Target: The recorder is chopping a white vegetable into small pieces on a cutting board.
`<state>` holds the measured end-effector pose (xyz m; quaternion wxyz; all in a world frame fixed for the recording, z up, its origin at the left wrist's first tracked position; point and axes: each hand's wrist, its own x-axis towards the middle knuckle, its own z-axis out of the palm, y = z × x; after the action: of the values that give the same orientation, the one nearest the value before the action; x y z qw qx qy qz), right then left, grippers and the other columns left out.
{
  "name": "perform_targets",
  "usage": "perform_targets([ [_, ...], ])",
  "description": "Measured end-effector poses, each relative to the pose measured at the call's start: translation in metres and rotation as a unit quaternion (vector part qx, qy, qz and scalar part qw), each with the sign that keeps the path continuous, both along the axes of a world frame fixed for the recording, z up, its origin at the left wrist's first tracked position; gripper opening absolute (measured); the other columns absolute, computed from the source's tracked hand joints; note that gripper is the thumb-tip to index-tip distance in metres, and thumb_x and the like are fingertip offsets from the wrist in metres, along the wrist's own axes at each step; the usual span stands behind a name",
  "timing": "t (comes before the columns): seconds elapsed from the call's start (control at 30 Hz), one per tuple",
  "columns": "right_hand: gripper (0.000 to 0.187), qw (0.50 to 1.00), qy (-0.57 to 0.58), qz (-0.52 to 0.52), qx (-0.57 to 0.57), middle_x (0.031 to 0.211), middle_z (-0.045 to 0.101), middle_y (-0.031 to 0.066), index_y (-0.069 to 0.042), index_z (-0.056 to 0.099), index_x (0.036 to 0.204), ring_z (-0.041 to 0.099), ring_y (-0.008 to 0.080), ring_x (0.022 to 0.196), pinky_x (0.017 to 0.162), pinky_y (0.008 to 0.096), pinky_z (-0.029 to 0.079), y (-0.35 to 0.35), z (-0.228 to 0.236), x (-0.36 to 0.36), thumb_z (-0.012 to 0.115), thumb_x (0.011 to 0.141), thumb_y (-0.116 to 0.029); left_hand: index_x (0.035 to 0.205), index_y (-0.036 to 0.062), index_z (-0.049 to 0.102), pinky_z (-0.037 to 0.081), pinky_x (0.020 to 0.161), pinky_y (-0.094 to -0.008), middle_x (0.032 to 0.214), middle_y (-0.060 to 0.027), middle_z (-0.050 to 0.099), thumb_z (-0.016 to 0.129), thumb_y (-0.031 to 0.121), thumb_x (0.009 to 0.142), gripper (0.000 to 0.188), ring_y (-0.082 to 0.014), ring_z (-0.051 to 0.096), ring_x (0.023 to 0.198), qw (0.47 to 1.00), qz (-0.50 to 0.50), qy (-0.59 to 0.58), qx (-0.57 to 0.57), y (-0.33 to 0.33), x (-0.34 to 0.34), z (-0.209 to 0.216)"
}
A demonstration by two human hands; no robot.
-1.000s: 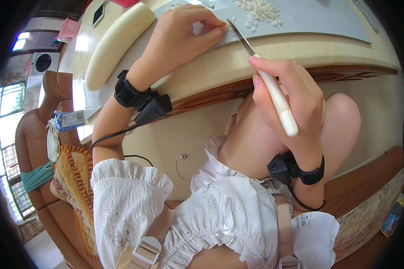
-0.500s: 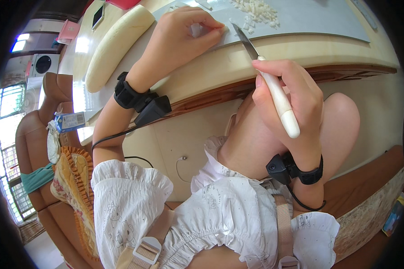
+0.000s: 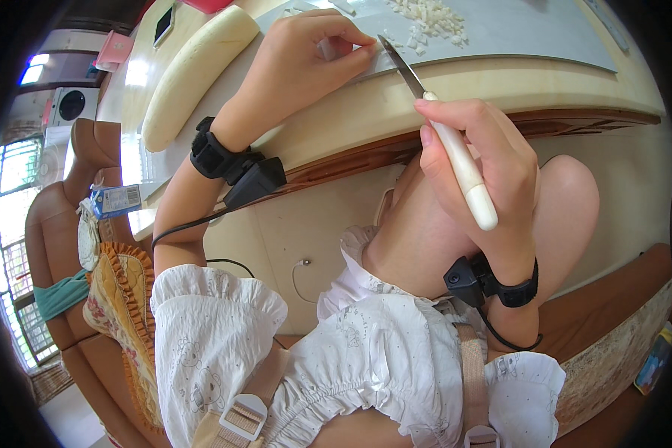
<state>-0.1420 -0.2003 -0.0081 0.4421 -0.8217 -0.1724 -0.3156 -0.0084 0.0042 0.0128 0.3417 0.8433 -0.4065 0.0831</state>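
Note:
In my right hand is a paring knife with a white handle, its blade slanting up and left over the board edge. The knife's tip lies close to the fingertips of my left hand. Those left fingers are pinched together low over the grey cutting board, and whatever is between them is too small or hidden to name. Chopped white pieces are heaped on the board beyond the knife. A large, peeled-looking white radish lies on the table left of my left forearm.
Flat white slices lie at the board's far edge. A phone and a pink bin are at the far left. A blue packet sits by the table corner. The table's wooden edge runs above my knees.
The knife tip has shifted slightly left, closer to my left fingertips. My left hand keeps nearly the same pinch and place.

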Motion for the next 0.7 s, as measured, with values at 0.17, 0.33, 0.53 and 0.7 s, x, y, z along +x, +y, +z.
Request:
perform_targets([
  [0.17, 0.028, 1.0, 0.001, -0.001, -0.007, 0.078, 0.066, 0.0105, -0.008, 0.069, 0.102, 0.064, 0.0305, 0.068, 0.059, 0.0388, 0.052, -0.001, 0.002, -0.001, 0.072, 0.075, 0.0, 0.094, 0.0006, 0.077, 0.05, 0.065, -0.0301, 0.077, -0.0089, 0.069, 0.078, 0.018, 0.088, 0.018, -0.0174, 0.064, 0.068, 1.0, 0.003, -0.001, 0.004, 0.0, 0.001, 0.0],
  [0.33, 0.026, 0.998, 0.04, 0.007, -0.038, 0.091, 0.073, 0.0102, -0.006, 0.073, 0.108, 0.067, 0.0198, 0.073, 0.064, 0.0284, 0.053, -0.004, 0.005, -0.005, 0.073, 0.084, 0.005, 0.092, -0.0009, 0.076, 0.05, 0.064, -0.0285, 0.081, -0.0113, 0.072, 0.078, 0.007, 0.084, 0.012, -0.0174, 0.065, 0.071, 0.998, 0.029, 0.046, 0.025, -0.007, -0.011, 0.017],
  [0.53, 0.028, 0.999, 0.033, 0.009, 0.024, 0.08, 0.067, 0.0112, -0.007, 0.069, 0.104, 0.064, 0.0321, 0.07, 0.062, 0.0396, 0.053, 0.001, 0.001, 0.001, 0.071, 0.077, -0.001, 0.094, 0.0021, 0.078, 0.049, 0.064, -0.031, 0.075, -0.008, 0.068, 0.079, 0.019, 0.086, 0.018, -0.0169, 0.062, 0.067, 1.0, 0.018, 0.009, 0.01, -0.001, -0.001, 0.0],
  [0.7, 0.028, 0.999, 0.037, 0.007, 0.012, 0.083, 0.068, 0.0111, -0.007, 0.07, 0.104, 0.065, 0.032, 0.073, 0.063, 0.0397, 0.053, 0.002, 0.004, -0.001, 0.071, 0.076, 0.0, 0.094, 0.0027, 0.078, 0.049, 0.064, -0.0313, 0.074, -0.0077, 0.067, 0.079, 0.019, 0.085, 0.019, -0.0171, 0.061, 0.067, 0.999, 0.029, 0.003, 0.022, 0.0, 0.0, 0.0],
])
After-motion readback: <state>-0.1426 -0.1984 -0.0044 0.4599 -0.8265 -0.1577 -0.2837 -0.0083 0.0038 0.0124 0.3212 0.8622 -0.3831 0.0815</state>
